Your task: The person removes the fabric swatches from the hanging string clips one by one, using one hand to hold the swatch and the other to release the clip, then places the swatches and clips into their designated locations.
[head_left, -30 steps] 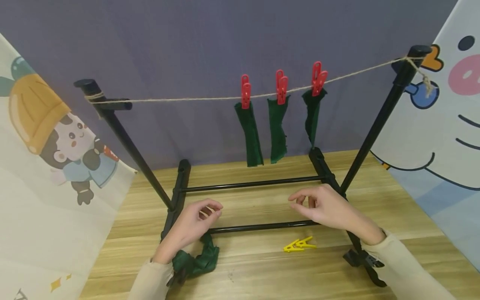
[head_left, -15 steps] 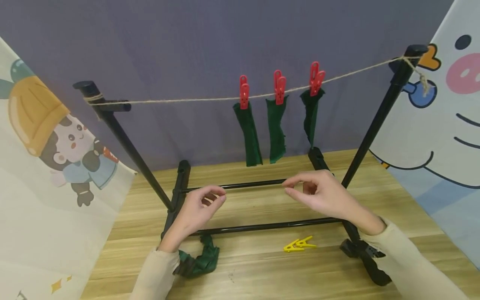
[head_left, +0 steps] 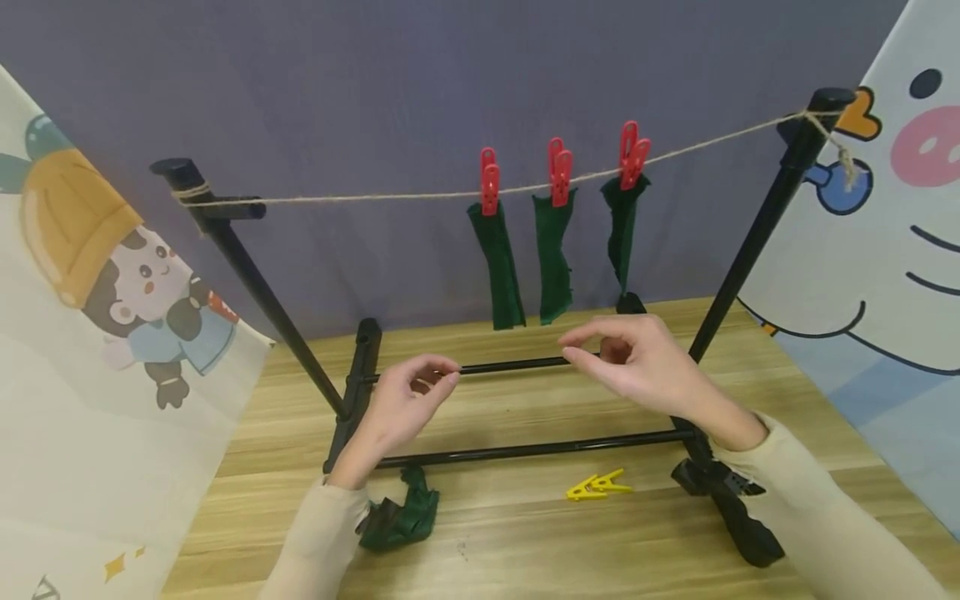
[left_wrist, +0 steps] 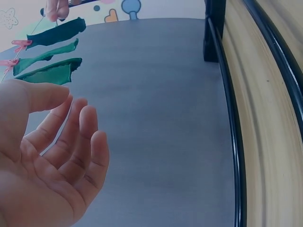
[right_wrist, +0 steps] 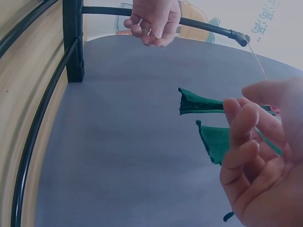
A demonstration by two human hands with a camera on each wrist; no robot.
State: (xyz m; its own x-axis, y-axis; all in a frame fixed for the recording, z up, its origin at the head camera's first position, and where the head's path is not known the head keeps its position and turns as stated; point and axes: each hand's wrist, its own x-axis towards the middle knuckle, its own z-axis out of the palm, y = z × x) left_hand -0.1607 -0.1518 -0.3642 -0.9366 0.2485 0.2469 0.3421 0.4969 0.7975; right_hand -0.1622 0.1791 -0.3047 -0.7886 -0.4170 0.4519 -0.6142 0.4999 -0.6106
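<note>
My left hand (head_left: 405, 404) hovers over the left part of a black rack, fingers loosely curved and holding nothing. Opposite it, my right hand (head_left: 641, 367) is held over the rack's right part, also with nothing in it; in the right wrist view its thumb and fingers (right_wrist: 244, 120) overlap the green cloth behind. Above and beyond both hands, three green cloth strips (head_left: 553, 258) hang from a string (head_left: 360, 198), each under a red clothespin (head_left: 489, 185). A crumpled green cloth (head_left: 412, 517) lies near my left sleeve. One yellow clothespin (head_left: 597, 485) rests on the table in front of the rack.
Black posts (head_left: 262, 287) carry the string at both ends. Two black crossbars (head_left: 525, 452) run low between the rack's feet (head_left: 362, 354) on the wooden table (head_left: 517, 533). A grey-blue backdrop (head_left: 360, 100) stands behind, with cartoon-printed panels (head_left: 97, 400) at the sides.
Both hands have risen and moved forward, away from the front crossbar toward the back one. The hanging strips, the crumpled cloth and the yellow clothespin stay put.
</note>
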